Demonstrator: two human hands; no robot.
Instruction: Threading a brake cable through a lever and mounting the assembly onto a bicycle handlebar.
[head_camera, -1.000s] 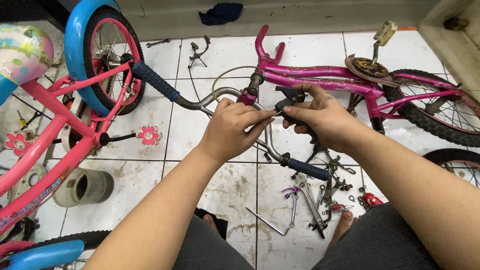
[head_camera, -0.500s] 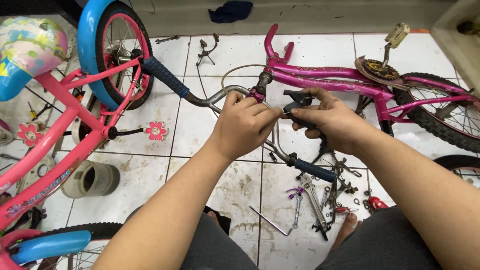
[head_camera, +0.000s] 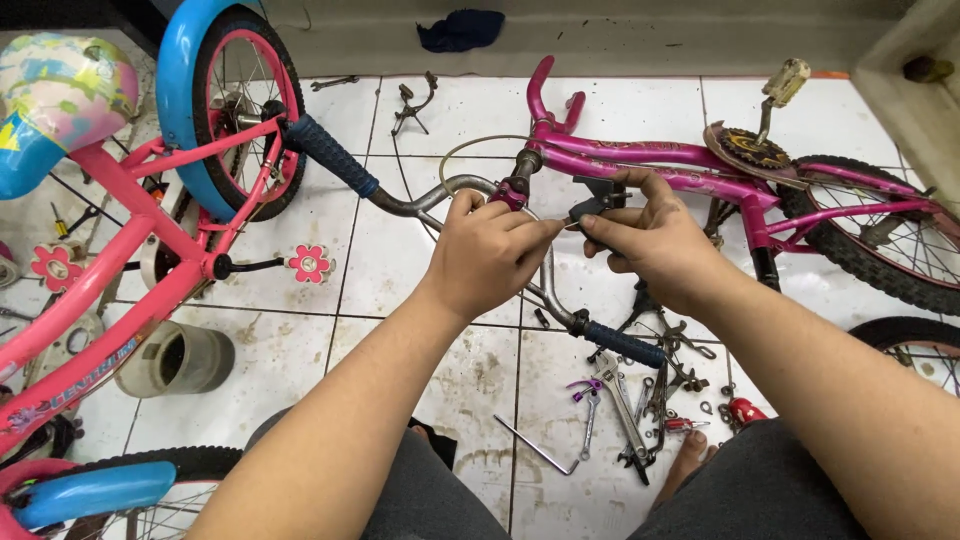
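Meeting over the handlebar (head_camera: 440, 195), left hand (head_camera: 485, 255) and right hand (head_camera: 650, 245), grips pinching the black brake lever (head_camera: 598, 200).

Left hand (head_camera: 487, 252) grips the curved grey metal handlebar (head_camera: 440, 195) near its stem. Right hand (head_camera: 648, 238) pinches a small black brake lever (head_camera: 597, 197). Magenta child's bicycle frame (head_camera: 650, 158) lies on white floor tiles (head_camera: 400, 280); scattered steel wrenches (head_camera: 625, 410) below, pink bicycle (head_camera: 110, 270) on the left.
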